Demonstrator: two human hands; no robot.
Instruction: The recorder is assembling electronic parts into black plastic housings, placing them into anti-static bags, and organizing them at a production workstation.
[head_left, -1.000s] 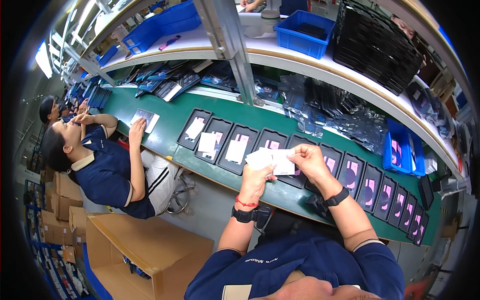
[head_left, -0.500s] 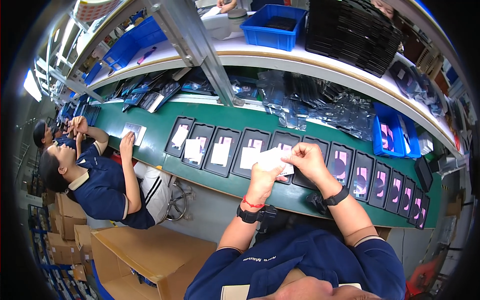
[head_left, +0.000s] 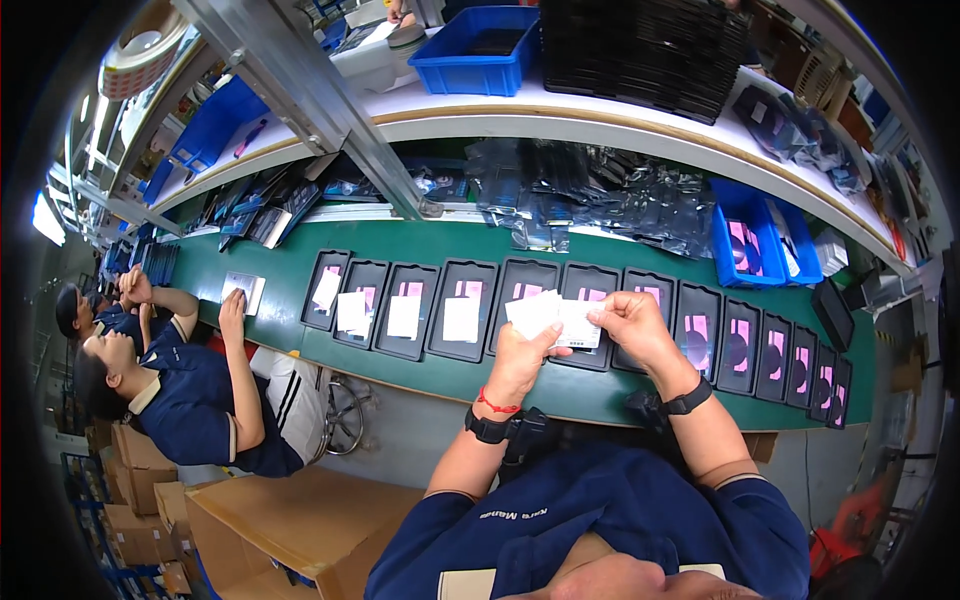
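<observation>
My left hand grips a small fanned stack of white cards over the row of black trays. With thumb and fingers, my right hand pinches one white printed card beside that stack, its left edge still meeting my left fingers. Beneath the cards is a shallow black tray with a pink item partly hidden. Trays to the left hold a white card over pink pieces, such as the card. To the right, trays show pink and dark pieces without a white card.
The green bench runs across. Clear plastic bags lie behind the trays, near a blue bin with pink items. A metal post and shelf stand above. A co-worker sits left; an open carton stands lower left.
My hands have moved right along the tray row. The card in my right hand now shows further out from the stack. The whole view has shifted slightly.
</observation>
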